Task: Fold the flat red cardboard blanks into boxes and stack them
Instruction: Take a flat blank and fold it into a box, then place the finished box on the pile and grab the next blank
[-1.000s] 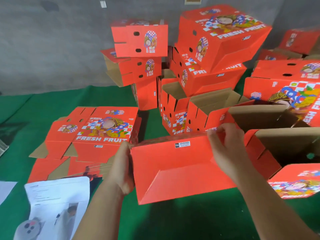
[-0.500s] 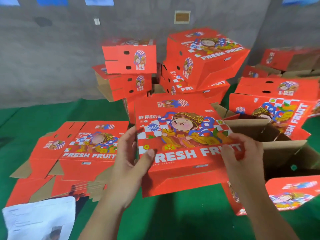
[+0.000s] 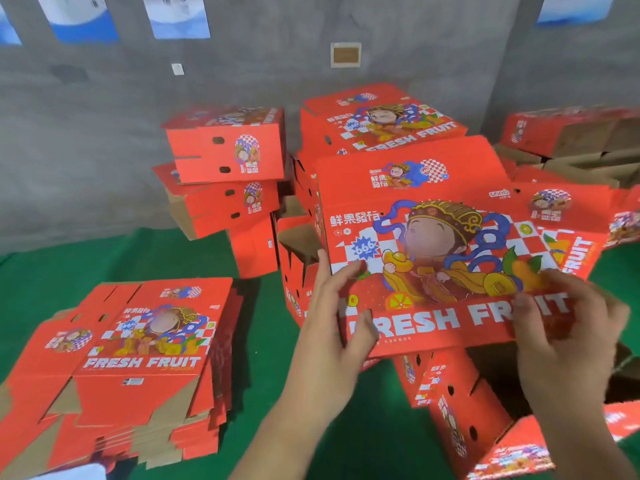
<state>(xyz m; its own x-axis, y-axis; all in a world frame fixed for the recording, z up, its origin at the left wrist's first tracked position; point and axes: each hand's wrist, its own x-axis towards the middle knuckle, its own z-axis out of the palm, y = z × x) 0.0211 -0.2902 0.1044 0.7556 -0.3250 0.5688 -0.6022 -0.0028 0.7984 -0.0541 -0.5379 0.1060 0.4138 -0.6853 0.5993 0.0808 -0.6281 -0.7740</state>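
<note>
I hold a folded red box (image 3: 429,244), its printed "FRESH FRUIT" face turned toward me, raised in front of the pile of folded boxes (image 3: 374,126). My left hand (image 3: 332,327) grips its lower left edge, thumb across the front. My right hand (image 3: 568,327) grips the lower right edge, fingers over the lettering. A stack of flat red blanks (image 3: 145,358) lies on the green cloth at the lower left. What the box rests on, if anything, is hidden behind it.
Folded boxes are stacked by the grey wall (image 3: 225,147), with more at the right (image 3: 571,133). Open boxes with brown insides lie below my right hand (image 3: 467,410). Green cloth (image 3: 263,341) covers the surface between the blanks and the boxes.
The box has turned from its plain underside to its printed face and risen toward the pile. Both hands moved up with it. The view has tilted upward.
</note>
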